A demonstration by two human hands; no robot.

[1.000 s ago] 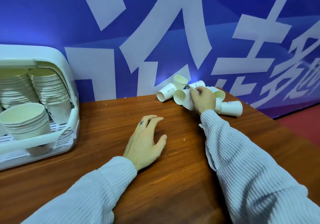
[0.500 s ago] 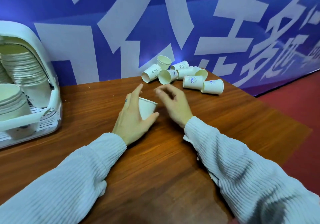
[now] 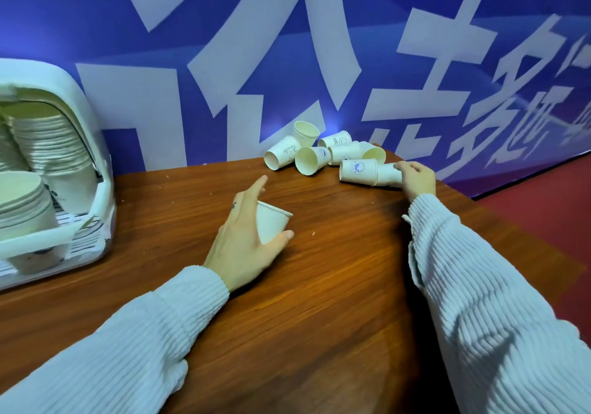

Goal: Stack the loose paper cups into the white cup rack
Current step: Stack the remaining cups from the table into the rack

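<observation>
The left hand [image 3: 243,247] grips a single paper cup [image 3: 271,225] between thumb and fingers [image 3: 256,189], the cup tilted with its mouth up and to the right, over the middle of the wooden bench [image 3: 335,285]. The right hand [image 3: 417,178] reaches to the far right of the bench, its fingers [image 3: 403,166] curled on the closed end of a cup lying on its side [image 3: 388,174], which sits nested into another sideways cup with a blue print [image 3: 358,170]. Just behind these lies a heap of loose cups [image 3: 311,154], tipped over on their sides against the blue wall banner [image 3: 287,45] with large white characters. At the left edge of the bench stands the white cup rack [image 3: 86,119], holding several tall stacks of nested cups [image 3: 51,144], well apart from the heap. Both arms wear pale ribbed sleeves [image 3: 479,285]. To the far right a red floor [image 3: 550,208] shows beyond the bench.
</observation>
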